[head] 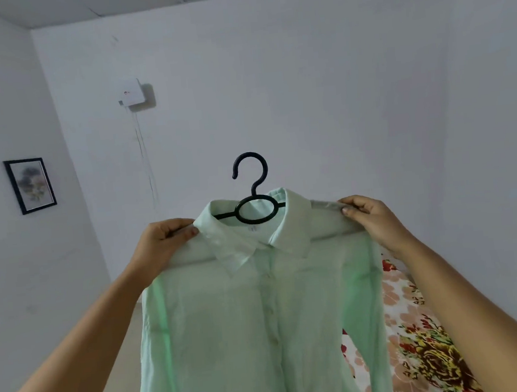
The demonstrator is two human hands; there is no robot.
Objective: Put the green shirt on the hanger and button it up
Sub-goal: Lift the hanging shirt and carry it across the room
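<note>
The left grip [164,238] is closed on the left shoulder of a pale green, thin long-sleeved shirt [231,323]. Its thumb pinches the cloth just beside the collar, and the fingers are curled over the shoulder edge. The right grip [374,217] holds the other shoulder the same way, thumb on top and fingers wrapped round the seam. Between them the shirt hangs in the air in front of the person, front side facing the camera. It is draped on a black plastic hanger [254,193] whose hook and oval ring stand up out of the open neck. The front placket lies closed with small buttons down it; whether each is fastened cannot be told. Behind and lower right lies a bed with a floral sheet [419,338]. On the white walls hang a black-framed picture [30,186] and a white box with a dangling cable [131,93].
</note>
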